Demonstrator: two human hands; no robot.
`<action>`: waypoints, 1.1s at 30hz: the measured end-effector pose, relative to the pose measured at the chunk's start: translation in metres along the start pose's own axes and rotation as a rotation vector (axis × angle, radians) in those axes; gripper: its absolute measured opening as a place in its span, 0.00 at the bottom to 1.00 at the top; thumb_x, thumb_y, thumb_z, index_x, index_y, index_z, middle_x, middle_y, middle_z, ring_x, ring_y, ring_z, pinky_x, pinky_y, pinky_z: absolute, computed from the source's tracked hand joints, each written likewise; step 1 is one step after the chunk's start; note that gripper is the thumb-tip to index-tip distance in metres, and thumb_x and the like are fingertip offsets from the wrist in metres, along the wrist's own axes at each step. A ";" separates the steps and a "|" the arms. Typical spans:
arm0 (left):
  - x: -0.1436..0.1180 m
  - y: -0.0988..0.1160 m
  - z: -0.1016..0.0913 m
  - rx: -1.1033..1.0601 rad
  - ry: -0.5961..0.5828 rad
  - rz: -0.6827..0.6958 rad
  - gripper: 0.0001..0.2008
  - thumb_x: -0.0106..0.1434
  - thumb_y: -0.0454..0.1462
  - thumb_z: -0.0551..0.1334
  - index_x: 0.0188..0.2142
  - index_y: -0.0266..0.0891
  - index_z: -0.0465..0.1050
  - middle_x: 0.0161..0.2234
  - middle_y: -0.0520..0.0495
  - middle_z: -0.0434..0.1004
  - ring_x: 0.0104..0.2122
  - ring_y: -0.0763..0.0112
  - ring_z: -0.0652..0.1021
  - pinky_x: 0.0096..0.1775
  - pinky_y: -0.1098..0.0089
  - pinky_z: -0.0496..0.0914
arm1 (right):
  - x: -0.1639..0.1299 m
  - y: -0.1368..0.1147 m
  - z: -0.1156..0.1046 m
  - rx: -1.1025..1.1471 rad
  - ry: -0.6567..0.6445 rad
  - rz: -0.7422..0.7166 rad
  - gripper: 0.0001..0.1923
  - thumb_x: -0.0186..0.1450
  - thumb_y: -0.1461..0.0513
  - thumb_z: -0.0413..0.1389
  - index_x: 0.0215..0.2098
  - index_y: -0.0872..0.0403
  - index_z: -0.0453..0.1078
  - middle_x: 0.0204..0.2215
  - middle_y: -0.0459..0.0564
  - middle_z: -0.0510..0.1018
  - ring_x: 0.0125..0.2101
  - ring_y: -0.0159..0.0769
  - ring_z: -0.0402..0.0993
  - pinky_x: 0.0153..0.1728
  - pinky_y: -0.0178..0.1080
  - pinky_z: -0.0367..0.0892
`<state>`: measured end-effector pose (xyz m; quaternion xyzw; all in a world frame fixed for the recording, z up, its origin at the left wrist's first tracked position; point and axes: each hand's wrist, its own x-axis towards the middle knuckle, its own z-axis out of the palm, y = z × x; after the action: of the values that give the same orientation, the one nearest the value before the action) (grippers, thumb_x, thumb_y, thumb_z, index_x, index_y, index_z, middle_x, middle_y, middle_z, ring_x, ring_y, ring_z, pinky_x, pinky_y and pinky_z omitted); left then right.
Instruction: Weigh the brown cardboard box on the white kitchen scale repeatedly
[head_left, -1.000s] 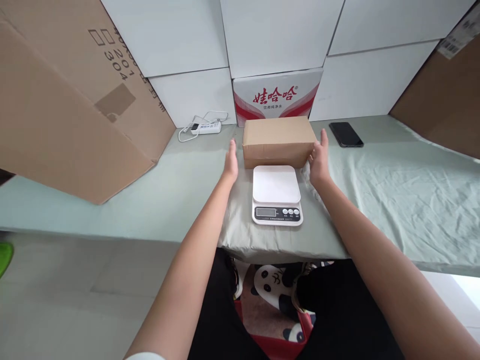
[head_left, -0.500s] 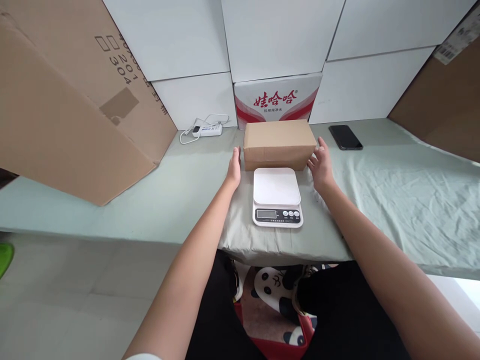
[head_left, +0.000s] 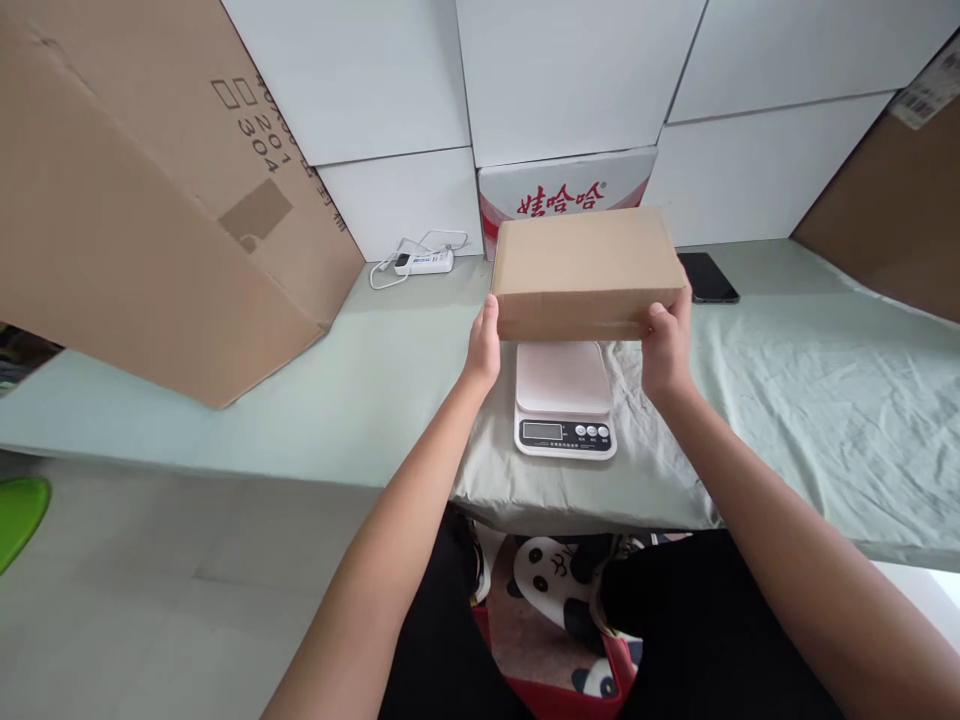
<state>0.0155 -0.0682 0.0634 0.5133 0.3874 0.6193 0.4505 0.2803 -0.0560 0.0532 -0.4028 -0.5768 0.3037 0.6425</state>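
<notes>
Between my two hands a closed brown cardboard box (head_left: pixel 589 255) is held up off the table, above the back edge of a white kitchen scale (head_left: pixel 564 385). My left hand (head_left: pixel 485 340) presses on the box's left end, thumb up along the front corner. At the right end my right hand (head_left: pixel 669 340) grips the lower corner, its thumb on the front face and its other fingers partly hidden behind the box. The scale stands near the table's front edge with its display and several buttons facing me. Part of its platform lies in the box's shadow.
A white carton with red print (head_left: pixel 566 190) stands behind the box. On the left are a white power strip with a cord (head_left: pixel 424 262) and a large cardboard carton (head_left: pixel 150 200). A black phone (head_left: pixel 709 278) lies on the right, partly covered; another carton (head_left: pixel 885 200) stands beyond.
My hands have closed onto the box's ends and lifted it from the table, up and nearer to me. It now hides part of the white carton and the phone.
</notes>
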 end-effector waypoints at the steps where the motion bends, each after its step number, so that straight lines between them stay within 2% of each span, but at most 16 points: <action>1: -0.009 0.005 0.000 0.020 -0.005 0.014 0.43 0.74 0.71 0.52 0.70 0.47 0.75 0.77 0.45 0.74 0.82 0.45 0.63 0.81 0.48 0.60 | -0.007 -0.006 -0.002 0.011 0.014 -0.010 0.38 0.68 0.40 0.60 0.75 0.29 0.63 0.80 0.42 0.65 0.83 0.55 0.56 0.85 0.67 0.53; 5: -0.045 0.027 -0.006 0.089 -0.062 0.059 0.43 0.72 0.73 0.51 0.71 0.52 0.76 0.79 0.51 0.71 0.85 0.49 0.56 0.83 0.50 0.55 | -0.040 -0.031 -0.004 0.022 0.045 -0.008 0.42 0.69 0.40 0.63 0.78 0.27 0.58 0.83 0.40 0.61 0.84 0.54 0.55 0.85 0.67 0.53; 8: -0.064 0.039 -0.012 0.093 -0.084 0.049 0.45 0.71 0.74 0.51 0.70 0.51 0.77 0.77 0.47 0.73 0.85 0.48 0.55 0.83 0.49 0.55 | -0.062 -0.048 -0.004 -0.032 0.052 -0.018 0.45 0.69 0.38 0.63 0.80 0.32 0.57 0.82 0.46 0.63 0.85 0.57 0.52 0.84 0.67 0.58; 10: -0.074 0.041 -0.014 0.085 -0.088 0.027 0.45 0.71 0.74 0.52 0.70 0.50 0.77 0.76 0.44 0.75 0.85 0.46 0.55 0.83 0.47 0.56 | -0.074 -0.054 -0.007 -0.058 0.053 -0.020 0.45 0.70 0.39 0.62 0.81 0.33 0.57 0.81 0.47 0.65 0.85 0.58 0.52 0.83 0.69 0.58; 14: -0.090 0.036 -0.016 0.081 -0.124 -0.007 0.44 0.73 0.73 0.51 0.70 0.50 0.77 0.75 0.43 0.76 0.84 0.45 0.57 0.83 0.45 0.58 | -0.088 -0.053 -0.019 -0.051 0.028 0.026 0.42 0.72 0.40 0.62 0.80 0.29 0.57 0.81 0.44 0.66 0.83 0.58 0.56 0.85 0.71 0.52; 18: -0.096 0.032 -0.016 0.086 -0.124 -0.023 0.43 0.73 0.72 0.50 0.70 0.52 0.77 0.74 0.45 0.77 0.84 0.46 0.59 0.82 0.46 0.60 | -0.090 -0.050 -0.025 -0.038 0.018 0.051 0.41 0.72 0.40 0.61 0.80 0.30 0.59 0.78 0.45 0.72 0.83 0.59 0.57 0.83 0.71 0.58; 24: -0.096 0.029 -0.015 0.053 -0.096 -0.067 0.41 0.74 0.71 0.51 0.70 0.50 0.77 0.73 0.44 0.79 0.82 0.46 0.63 0.81 0.46 0.62 | -0.088 -0.051 -0.023 -0.062 0.004 0.062 0.38 0.73 0.40 0.61 0.78 0.30 0.63 0.80 0.43 0.69 0.81 0.58 0.61 0.82 0.71 0.59; 33: -0.096 0.028 -0.019 0.016 -0.076 -0.081 0.40 0.75 0.70 0.54 0.66 0.44 0.79 0.69 0.39 0.82 0.79 0.44 0.69 0.78 0.48 0.65 | -0.088 -0.037 -0.030 -0.203 -0.025 -0.011 0.40 0.73 0.38 0.58 0.80 0.30 0.58 0.80 0.46 0.67 0.78 0.61 0.67 0.75 0.76 0.69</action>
<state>-0.0011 -0.1689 0.0592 0.5240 0.3952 0.5775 0.4855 0.2940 -0.1542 0.0413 -0.4589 -0.6148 0.2449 0.5928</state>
